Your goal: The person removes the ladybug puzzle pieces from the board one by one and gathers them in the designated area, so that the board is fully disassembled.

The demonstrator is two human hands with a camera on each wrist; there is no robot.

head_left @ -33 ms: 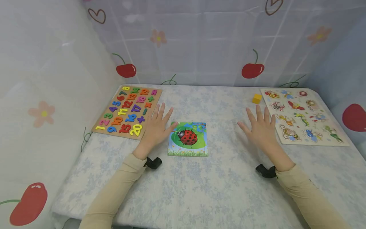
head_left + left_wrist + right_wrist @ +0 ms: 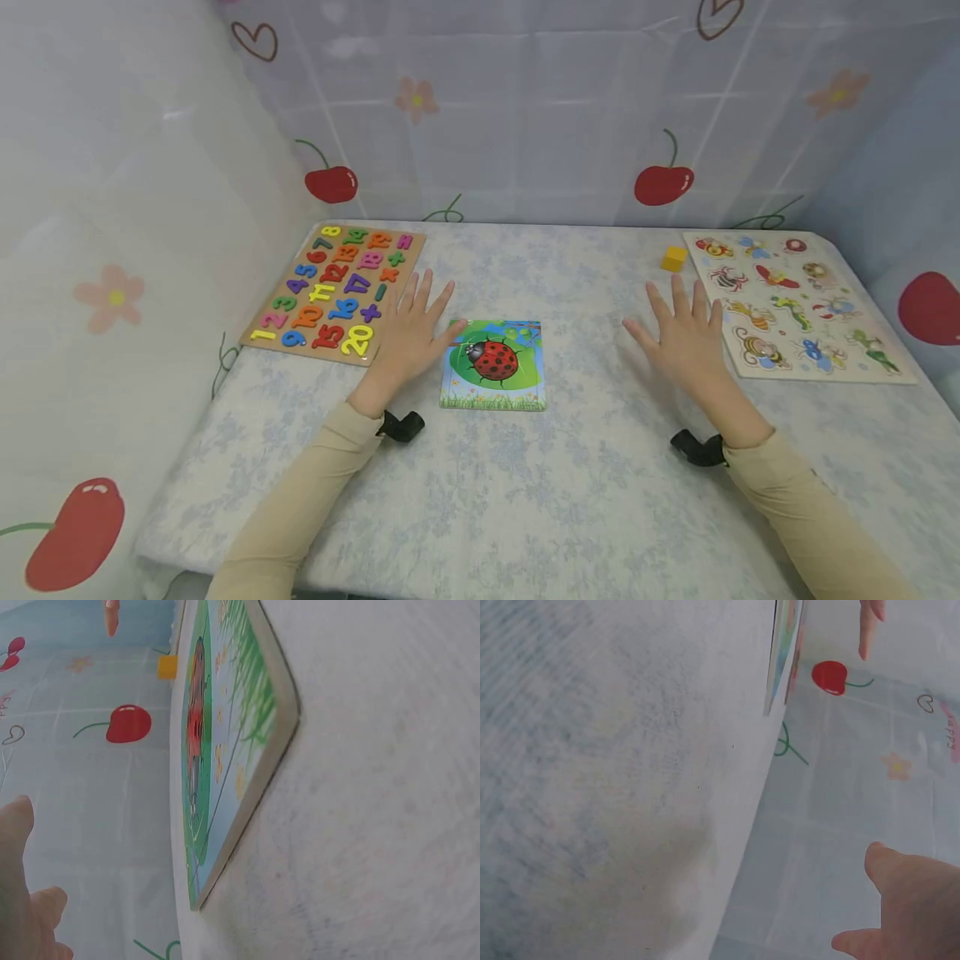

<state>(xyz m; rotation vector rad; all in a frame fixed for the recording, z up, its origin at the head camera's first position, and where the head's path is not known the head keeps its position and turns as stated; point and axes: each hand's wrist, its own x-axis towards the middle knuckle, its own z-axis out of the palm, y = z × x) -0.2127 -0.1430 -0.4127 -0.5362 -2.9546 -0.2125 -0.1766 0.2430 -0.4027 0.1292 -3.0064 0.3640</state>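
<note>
My left hand (image 2: 407, 342) is held above the table with its fingers spread, between a number puzzle board (image 2: 309, 351) and a square ladybug picture puzzle (image 2: 495, 367). Its thumb overlaps the picture's upper left corner in the head view; the left wrist view shows the hand raised apart from the ladybug puzzle (image 2: 225, 735). My right hand (image 2: 688, 346), fingers likewise spread, holds nothing. It is nearest to the insect puzzle board (image 2: 832, 333), just left of it. Beyond its fingertips sits a small yellow block (image 2: 674, 259).
A pale patterned cloth covers the table (image 2: 570, 500). Curtains (image 2: 510, 117) printed with cherries and flowers enclose its back and sides. Each wrist carries a black camera mount (image 2: 697, 450).
</note>
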